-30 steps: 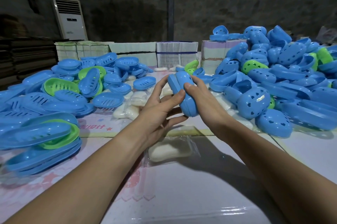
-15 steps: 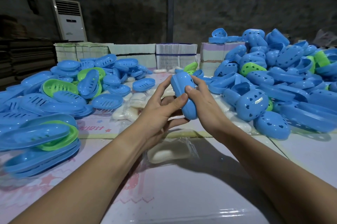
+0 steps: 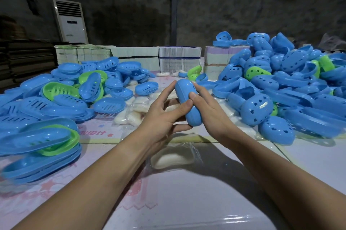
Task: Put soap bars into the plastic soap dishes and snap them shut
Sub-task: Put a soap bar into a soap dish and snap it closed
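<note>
The table (image 3: 187,201), covered in glossy pale printed sheeting, carries everything; on its left side lies a broad heap of open slotted dish halves (image 3: 56,98), blue with a few green, and on its right side a taller heap of closed dishes with heart-shaped holes (image 3: 280,84), again mostly blue; at the far edge, between the heaps, stand bundled stacks of flat cartons (image 3: 177,59); loose wrapped soap bars (image 3: 131,115) lie in the gap beyond the hands, and one more wrapped soap bar (image 3: 172,158) lies on the table just under the left wrist, nearer the person than the dish in hand

Both hands meet over the middle of the table around one closed blue soap dish (image 3: 189,104), held clear of the surface; its long axis runs away from the person, the far end tipped up and slightly left, the near end lower and slightly right; the left hand (image 3: 164,117) cradles it from the left, thumb pressing on its upper face and fingers curled beneath; the right hand (image 3: 207,112) grips it from the right, thumb on top just beside the left thumb; the two halves look joined, so the squeeze to snap them seems at or near its end; the heap of closed dishes lies to the right, so the right hand is likely the nearer to set this one down
</note>
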